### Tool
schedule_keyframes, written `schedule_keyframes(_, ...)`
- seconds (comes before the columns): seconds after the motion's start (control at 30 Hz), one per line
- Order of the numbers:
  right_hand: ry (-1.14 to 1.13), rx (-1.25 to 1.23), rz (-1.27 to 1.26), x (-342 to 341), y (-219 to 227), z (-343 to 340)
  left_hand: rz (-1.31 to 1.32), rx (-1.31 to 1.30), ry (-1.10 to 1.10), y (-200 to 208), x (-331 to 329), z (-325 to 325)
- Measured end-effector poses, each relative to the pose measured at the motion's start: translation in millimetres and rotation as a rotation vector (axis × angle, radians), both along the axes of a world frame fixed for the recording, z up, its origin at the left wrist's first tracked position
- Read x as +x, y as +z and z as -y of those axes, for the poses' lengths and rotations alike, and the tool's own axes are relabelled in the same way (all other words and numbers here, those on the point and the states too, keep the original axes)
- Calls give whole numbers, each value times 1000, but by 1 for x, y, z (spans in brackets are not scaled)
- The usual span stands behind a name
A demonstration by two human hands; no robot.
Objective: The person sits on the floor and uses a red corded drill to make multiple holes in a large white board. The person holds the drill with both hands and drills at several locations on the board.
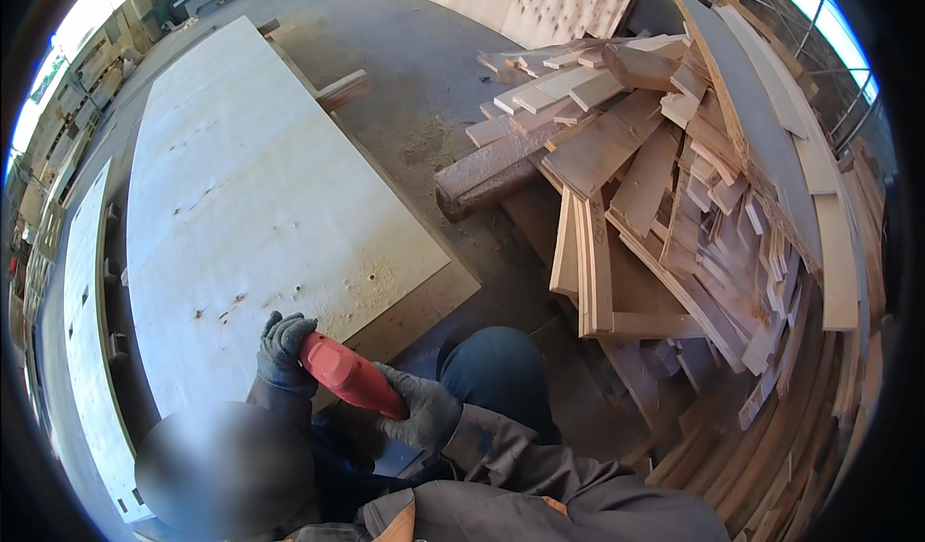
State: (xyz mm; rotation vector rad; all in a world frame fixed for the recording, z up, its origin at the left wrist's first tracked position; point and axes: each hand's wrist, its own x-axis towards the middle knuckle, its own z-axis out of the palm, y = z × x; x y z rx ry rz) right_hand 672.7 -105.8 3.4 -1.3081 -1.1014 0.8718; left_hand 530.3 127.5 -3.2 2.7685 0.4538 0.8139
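Red power tool (349, 375) slanted from upper left to lower right above the plywood sheet (260, 214), left hand (284, 349) clasping its upper end, right hand (421, 409) wrapped around the lower.

We are seeing red power tool (349, 376) showing between dark grey gloves: left hand (283, 352), right hand (422, 410). Pale cream plywood sheet (251, 205) carrying small dark specks. Scrap wood pile (674, 185) glowing tan and orange-brown. Rusty brown cylinder (491, 176). Grey concrete floor (405, 51). Blue trouser knee (496, 373).
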Motion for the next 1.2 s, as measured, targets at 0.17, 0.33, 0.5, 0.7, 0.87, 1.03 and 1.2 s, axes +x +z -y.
schedule_keyframes(0.17, -8, 13, 18, 4, 10, 5, -4, 12, -19, -1, -1, 1)
schedule_keyframes(0.33, -19, 67, 58, 0, -6, 10, 39, 38, -32, -6, -7, 2)
schedule_keyframes(0.5, -77, 61, 187, -9, 5, 17, 102, 57, -112, 3, 3, -3)
schedule_keyframes(0.7, -246, 24, 261, -30, 27, 7, 167, 35, -156, 18, 26, -8)
schedule_keyframes(0.87, -385, -75, 270, -33, 32, 22, 332, -44, -188, 1, 55, 8)
schedule_keyframes(1.03, -484, -219, 270, -31, 39, 24, 273, -117, -167, -5, 76, 17)
schedule_keyframes(1.2, -480, -294, 203, -19, 53, 9, 279, -249, -179, -2, 86, 9)
